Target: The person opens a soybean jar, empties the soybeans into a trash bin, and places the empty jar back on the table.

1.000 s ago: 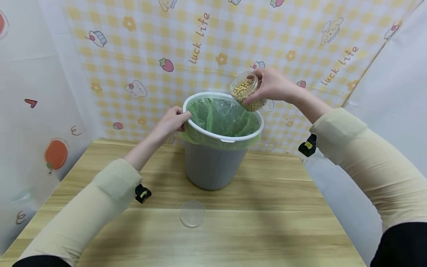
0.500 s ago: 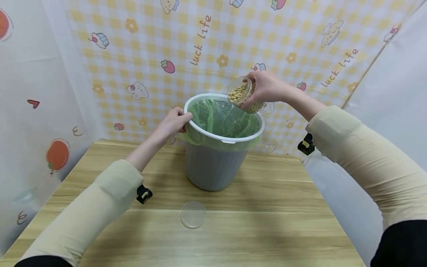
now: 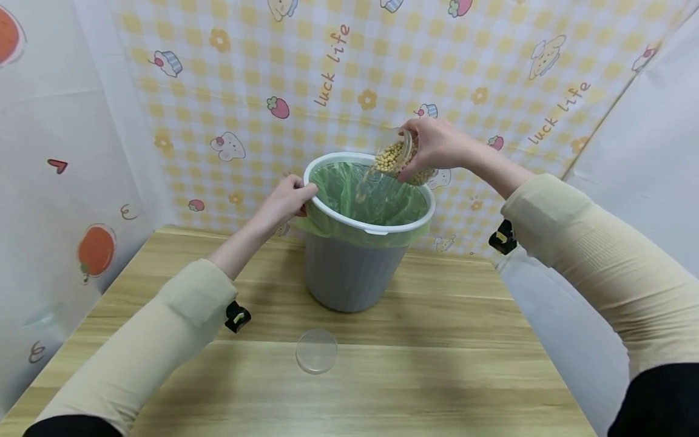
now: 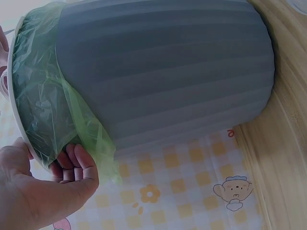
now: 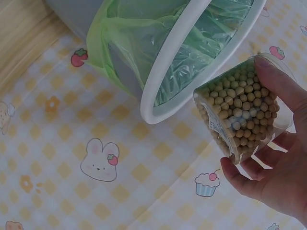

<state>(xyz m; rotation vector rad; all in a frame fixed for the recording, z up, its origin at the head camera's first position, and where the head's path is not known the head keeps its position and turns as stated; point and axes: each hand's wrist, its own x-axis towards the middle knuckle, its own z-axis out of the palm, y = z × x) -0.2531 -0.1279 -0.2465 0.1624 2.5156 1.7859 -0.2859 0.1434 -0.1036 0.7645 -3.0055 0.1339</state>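
Note:
My right hand (image 3: 437, 145) grips a clear plastic jar (image 5: 240, 110) of soybeans, tipped with its mouth toward the left above the bin's opening. Soybeans (image 3: 386, 159) crowd to the jar's mouth, and a blurred streak of them falls into the bin. The grey trash can (image 3: 349, 273) has a white rim ring (image 3: 377, 229) over a green bag (image 3: 344, 188), whose edge hangs outside. At the bin's left side my left hand (image 3: 286, 197) pinches the rim, thumb on top and fingers curled beneath against the bag, as the left wrist view shows.
A round clear lid (image 3: 317, 351) lies on the wooden table (image 3: 415, 388) in front of the bin. Close behind the bin stands a yellow checked backdrop (image 3: 246, 79). White sheets (image 3: 49, 152) hang at both sides.
The right hand has tipped the jar further, its mouth turning down and left. Soybeans have begun to fall into the bag. My left hand stays on the rim.

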